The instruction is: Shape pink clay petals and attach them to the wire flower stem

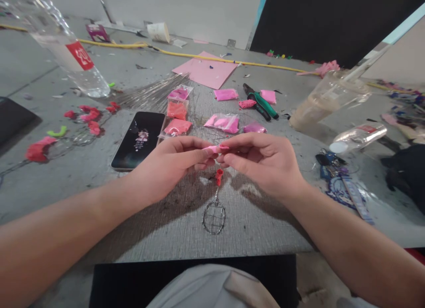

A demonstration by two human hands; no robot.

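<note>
My left hand (pixel 175 162) and my right hand (pixel 265 164) meet over the table, fingertips pinched together. Between them is a small piece of pink modelling clay (pixel 212 148), with a darker pinkish-red end at my right fingertips. Just below lies a small twisted-wire racket shape (pixel 214 218), its round head crossed by a wire grid and red clay (pixel 219 176) on its handle. Beyond my hands are small bags of clay, among them a pink one (pixel 222 122) and a coral one (pixel 177 126). A phone (pixel 139 140) rests left of my left hand.
A tall water bottle (pixel 79 64) stands at the left near a bundle of thin wires (pixel 156 91). Green-handled pliers (pixel 262 104), pink paper (pixel 209 69) and a yellow cable (pixel 186 55) lie farther back. To the right are a drink cup (pixel 318 102) and a fallen bottle (pixel 360 136).
</note>
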